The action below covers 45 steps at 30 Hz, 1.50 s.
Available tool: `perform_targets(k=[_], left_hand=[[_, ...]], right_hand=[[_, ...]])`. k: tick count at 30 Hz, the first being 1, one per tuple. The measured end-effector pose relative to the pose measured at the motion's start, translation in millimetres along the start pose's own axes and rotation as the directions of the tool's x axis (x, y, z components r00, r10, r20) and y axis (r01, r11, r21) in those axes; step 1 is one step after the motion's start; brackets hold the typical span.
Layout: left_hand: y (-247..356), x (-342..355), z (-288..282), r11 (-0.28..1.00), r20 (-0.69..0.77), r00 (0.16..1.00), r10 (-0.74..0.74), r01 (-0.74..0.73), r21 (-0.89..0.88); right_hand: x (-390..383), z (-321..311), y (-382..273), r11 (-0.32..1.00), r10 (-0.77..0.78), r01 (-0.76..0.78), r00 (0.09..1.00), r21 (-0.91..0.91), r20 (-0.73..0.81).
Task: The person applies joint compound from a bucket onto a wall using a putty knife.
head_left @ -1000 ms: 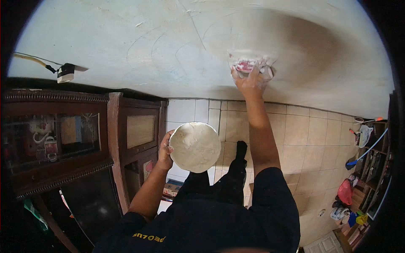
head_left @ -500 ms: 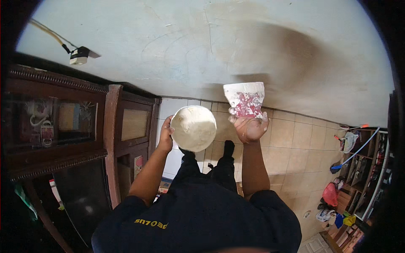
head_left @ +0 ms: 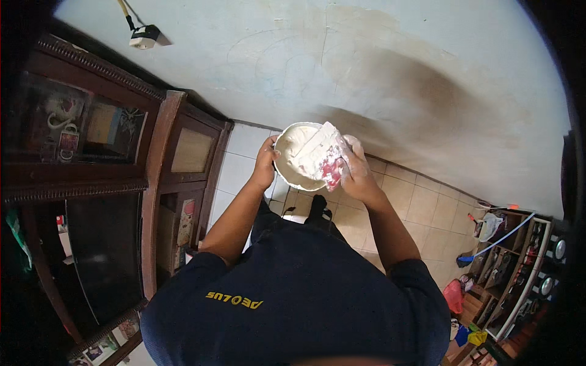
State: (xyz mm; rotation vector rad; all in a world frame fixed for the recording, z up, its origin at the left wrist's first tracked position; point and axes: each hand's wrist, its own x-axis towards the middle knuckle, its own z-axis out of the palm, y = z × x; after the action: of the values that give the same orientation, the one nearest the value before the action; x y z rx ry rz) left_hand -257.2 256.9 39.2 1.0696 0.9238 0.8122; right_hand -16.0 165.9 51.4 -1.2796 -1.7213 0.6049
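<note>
My left hand [head_left: 265, 160] grips the left side of a round bowl [head_left: 285, 158] filled with white paste. In my right hand [head_left: 358, 172] is a flat spreader [head_left: 320, 151], red where it shows through a thick white coating; it rests over the bowl's right half, at the paste. White smears cover my right fingers, partly hidden by the spreader. The pale wall [head_left: 427, 36] above has faint scribbles and brownish, shadowed patches.
A dark wooden glass-fronted cabinet [head_left: 155, 232] lines the left, with a socket [head_left: 144, 38] and cable on the wall above it. At right stands a cluttered shelf rack [head_left: 513, 262] with a blue-handled tool and bags. Tiled floor [head_left: 430, 204] lies below.
My right hand has come down from the wall to the bowl, bringing the spreader onto the paste. The bowl has risen in view and moved slightly right in my left hand.
</note>
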Motion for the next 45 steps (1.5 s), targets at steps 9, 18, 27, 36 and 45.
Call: perform_targets(k=[9, 18, 27, 36, 45], left_hand=[[-11, -3, -21, 0.999, -0.012, 0.999, 0.049, -0.048, 0.014], [-9, 14, -17, 0.999, -0.165, 0.986, -0.018, 0.023, 0.031], [-24, 7, -38, 1.000, -0.186, 0.982, 0.021, -0.020, 0.005], [-23, -10, -52, 0.997, -0.244, 0.970, -0.024, 0.041, 0.065], [-6, -18, -47, 0.999, -0.185, 0.982, 0.032, -0.026, 0.033]], right_hand=[[-10, 14, 17, 0.362, 0.677, -0.515, 0.719, 0.777, 0.161], [-17, -6, 99, 0.222, 0.632, -0.310, 0.768, 0.925, 0.105], [91, -28, 133, 0.561, 0.708, -0.004, 0.521, 0.828, -0.477], [62, 19, 182, 0.446, 0.858, -0.153, 0.353, 0.882, -0.372], [20, -7, 164, 0.541, 0.681, -0.111, 0.640, 0.834, -0.357]])
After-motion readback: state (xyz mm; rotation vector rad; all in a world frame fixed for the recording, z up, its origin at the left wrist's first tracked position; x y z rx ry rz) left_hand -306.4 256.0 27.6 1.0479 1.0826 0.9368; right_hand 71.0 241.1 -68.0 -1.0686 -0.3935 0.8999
